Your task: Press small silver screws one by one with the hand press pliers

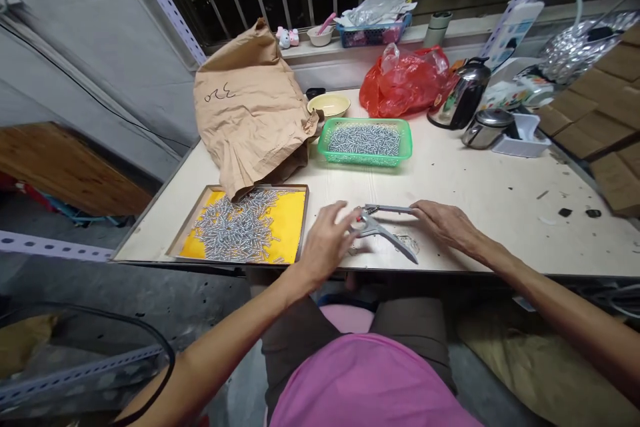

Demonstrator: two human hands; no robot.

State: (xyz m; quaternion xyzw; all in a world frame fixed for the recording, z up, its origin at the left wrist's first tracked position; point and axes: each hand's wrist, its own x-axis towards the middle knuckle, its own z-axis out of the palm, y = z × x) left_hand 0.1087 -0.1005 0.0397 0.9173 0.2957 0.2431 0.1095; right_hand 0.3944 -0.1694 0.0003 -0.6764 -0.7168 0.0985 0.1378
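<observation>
A pair of metal hand pliers [381, 229] with a red spot near the head lies low over the table, its two handles spread apart. My right hand [447, 221] grips the end of the upper handle; the lower handle swings free of it. Beside the pliers' head is my left hand [325, 245], fingers spread, and whether a small part sits at its fingertips is too blurred to tell. Left of that hand, a shallow tray [296, 230] lined in yellow carries a heap of small silvery metal pins [237, 227]. Behind, a green plastic basket [364, 160] contains more such pins.
A large brown paper bag [250, 107] leans over the tray's back edge. Behind the basket stand a cream bowl [330, 104] and a red plastic bag [403, 83]. A thermos jug [461, 95], a steel canister [486, 130] and cardboard boxes [595, 107] stand at the right.
</observation>
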